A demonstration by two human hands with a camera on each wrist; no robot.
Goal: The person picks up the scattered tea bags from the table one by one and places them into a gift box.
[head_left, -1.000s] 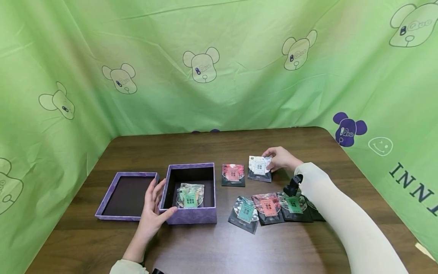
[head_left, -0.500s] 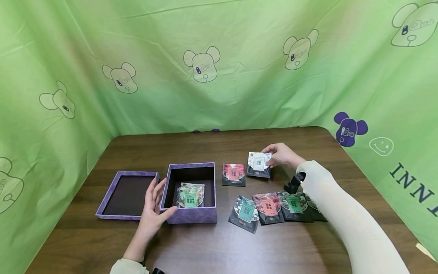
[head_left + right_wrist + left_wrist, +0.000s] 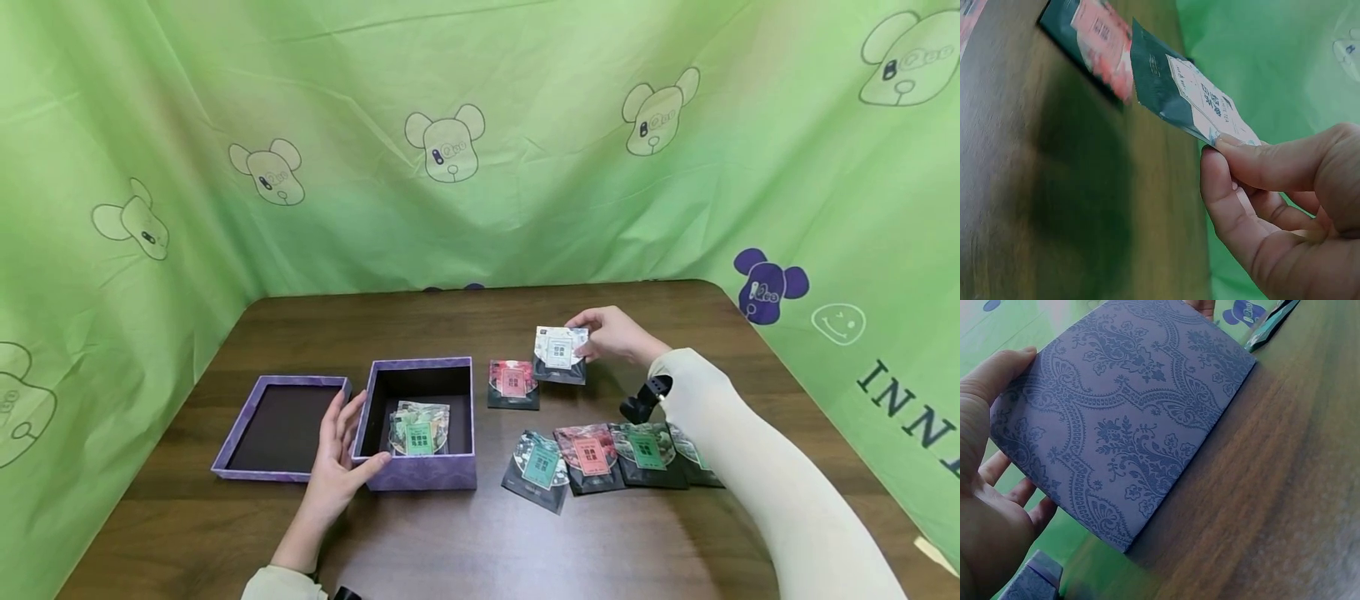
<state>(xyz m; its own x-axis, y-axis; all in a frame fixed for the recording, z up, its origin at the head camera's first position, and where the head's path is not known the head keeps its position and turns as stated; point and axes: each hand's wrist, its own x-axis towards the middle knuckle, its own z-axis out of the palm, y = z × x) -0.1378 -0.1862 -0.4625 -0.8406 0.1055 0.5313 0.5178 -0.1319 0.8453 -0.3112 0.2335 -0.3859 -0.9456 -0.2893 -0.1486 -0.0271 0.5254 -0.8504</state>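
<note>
My right hand [image 3: 615,333] pinches a white-and-black tea sachet [image 3: 559,352] by its right edge, between thumb and fingers. In the right wrist view the sachet [image 3: 1188,90] is tilted above the table, its label partly reading "TEA". A red-and-black tea sachet [image 3: 513,383] lies just to its left. With fingers spread, my left hand [image 3: 333,458] rests on a purple patterned box [image 3: 423,475], the thumb at its front rim and the other fingers along the left wall. Inside the open-topped box lie green-labelled sachets [image 3: 420,429]; how many is hidden.
The box's lid [image 3: 281,429] lies upturned left of the box. Several sachets form a row at the front right: a teal-labelled one [image 3: 540,468], a red one [image 3: 590,457], a green one [image 3: 648,454] and another [image 3: 693,458] partly under the right sleeve. A green curtain [image 3: 480,225] borders the table.
My right hand has lifted the white sachet and carried it slightly back and to the left, near the red sachet. The left hand stays at the box.
</note>
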